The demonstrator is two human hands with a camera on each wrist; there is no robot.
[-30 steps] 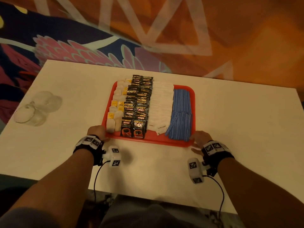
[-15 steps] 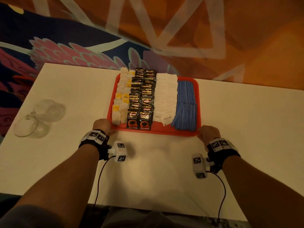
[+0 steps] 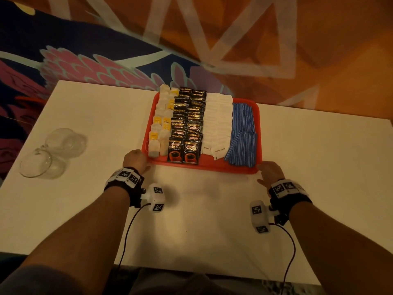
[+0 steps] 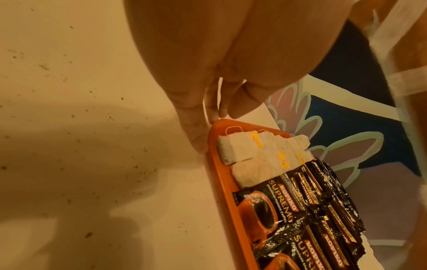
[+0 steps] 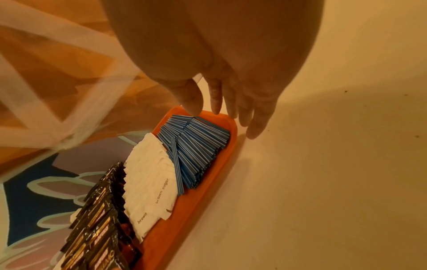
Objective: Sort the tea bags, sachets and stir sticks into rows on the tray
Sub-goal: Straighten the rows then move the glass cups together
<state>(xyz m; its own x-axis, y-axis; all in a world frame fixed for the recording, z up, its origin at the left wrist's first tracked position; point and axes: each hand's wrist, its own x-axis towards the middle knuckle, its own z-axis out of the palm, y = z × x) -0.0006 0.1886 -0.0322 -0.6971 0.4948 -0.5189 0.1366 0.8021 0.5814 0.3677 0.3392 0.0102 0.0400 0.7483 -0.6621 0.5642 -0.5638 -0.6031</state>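
A red tray (image 3: 204, 167) lies on the white table, and its far end reaches the table's far edge. It holds four lengthwise rows: tea bags (image 3: 161, 128) on the left, black coffee sachets (image 3: 187, 124), white sugar sachets (image 3: 218, 124), and blue stir sticks (image 3: 242, 133) on the right. My left hand (image 3: 137, 159) touches the tray's near left corner with straight fingers (image 4: 196, 131) against the rim (image 4: 221, 182). My right hand (image 3: 269, 170) rests at the near right corner, its straight fingers (image 5: 256, 117) along the rim (image 5: 203, 191). Neither hand holds anything.
Two clear glass cups (image 3: 53, 152) lie on the table (image 3: 319, 167) at the left. Bare tabletop stretches on both sides of the tray and between it and me. A patterned carpet (image 3: 106, 67) shows beyond the far edge.
The tray has slid away from me towards the table's far edge. Both hands stayed at its near corners and went with it.
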